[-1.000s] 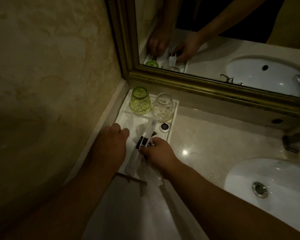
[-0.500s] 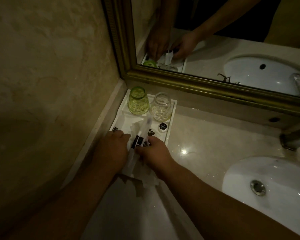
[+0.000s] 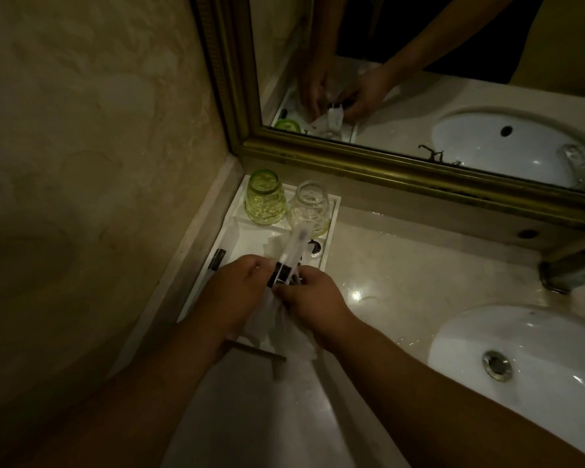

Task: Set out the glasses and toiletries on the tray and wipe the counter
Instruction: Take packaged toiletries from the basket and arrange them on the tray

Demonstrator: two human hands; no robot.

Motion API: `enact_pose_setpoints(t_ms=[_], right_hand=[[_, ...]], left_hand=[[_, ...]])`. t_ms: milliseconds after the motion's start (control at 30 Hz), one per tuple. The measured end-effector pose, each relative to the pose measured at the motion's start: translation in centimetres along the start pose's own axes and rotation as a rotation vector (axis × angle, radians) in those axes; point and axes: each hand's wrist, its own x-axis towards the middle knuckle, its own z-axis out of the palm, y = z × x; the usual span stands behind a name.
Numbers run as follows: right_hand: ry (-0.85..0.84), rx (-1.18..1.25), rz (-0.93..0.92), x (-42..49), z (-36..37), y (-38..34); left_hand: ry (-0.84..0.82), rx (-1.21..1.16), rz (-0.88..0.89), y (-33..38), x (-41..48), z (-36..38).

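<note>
A white tray (image 3: 331, 214) lies in the counter's left corner against the wall. At its far end stand a green glass (image 3: 265, 201) and a clear glass (image 3: 309, 208), both upside down. My left hand (image 3: 237, 293) and my right hand (image 3: 313, 298) meet over the tray's middle, both gripping a clear wrapped toiletry packet (image 3: 289, 256) with a black label that points toward the glasses. A white cloth (image 3: 284, 332) hangs under my right hand. A small round black-and-white item (image 3: 314, 247) and a dark small item (image 3: 218, 258) lie on the tray.
A gold-framed mirror (image 3: 402, 170) runs along the back of the wet marble counter (image 3: 402, 265). A white sink basin (image 3: 520, 359) sits at the right, with a metal tap (image 3: 568, 271) above it. The beige wall (image 3: 81, 163) closes the left side.
My left hand has moved right from the tray floor to the packet, uncovering a dark small item at the tray's left edge. Both hands now hold the packet together.
</note>
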Motion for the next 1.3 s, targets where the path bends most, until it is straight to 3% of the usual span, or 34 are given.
enact_pose_setpoints(t_ms=[67,200,300,500,600,767,1033,1200,1300], right_hand=[[-0.039,0.008,0.001,0.0,0.7,-0.3],[-0.021,0.006,0.073,0.3,1.3,-0.4],[0.030,0.002,0.116,0.3,1.2,-0.1],[0.094,-0.065,0.102,0.4,1.4,0.0],[0.100,-0.071,0.093,0.5,2.1,0.0],[0.128,-0.022,0.091,1.1,3.7,-0.5],[0.076,-0.076,0.099,2.5,6.2,-1.9],[0.103,-0.301,-0.057,1.2,5.3,-1.9],[0.144,-0.307,-0.165,-0.5,4.8,-1.6]], left_hand=[[-0.017,-0.055,-0.047,-0.4,-0.1,-0.3],[0.146,-0.110,-0.175,-1.0,0.3,-0.7],[0.183,0.011,-0.234,-1.1,0.4,-1.0],[0.147,0.551,-0.019,-1.3,0.4,-2.6],[0.104,0.654,0.086,-1.7,0.1,-2.6],[0.013,0.658,0.090,-2.3,-0.3,-2.2],[0.186,0.395,0.162,-2.2,-0.6,-2.5],[0.060,0.426,0.293,-2.8,-1.3,-2.3],[0.061,0.438,0.323,-2.7,-1.7,-2.0]])
